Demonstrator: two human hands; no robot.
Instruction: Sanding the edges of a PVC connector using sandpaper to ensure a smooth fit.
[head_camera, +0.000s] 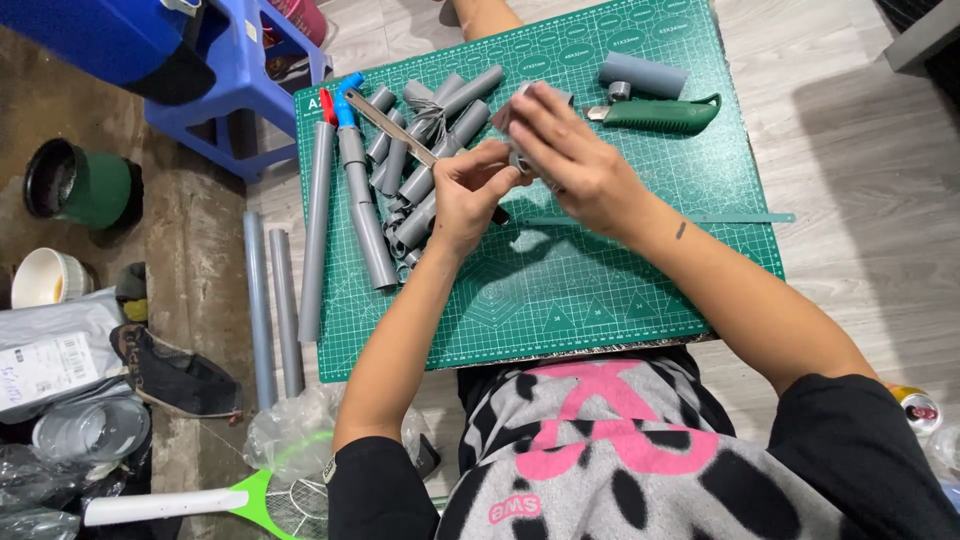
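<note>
The single head-worn camera looks steeply down from close above, centred on the green cutting mat (620, 290) and surrounding floor.

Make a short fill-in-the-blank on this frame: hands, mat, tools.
1. Both hands, the left hand and the right hand, work on a small grey piece above a ____ cutting mat.
2. The utility knife on the mat has a ____ handle.
3. The pile of pipe pieces on the mat is ____ in colour.

Missing words: green; green; grey
</note>
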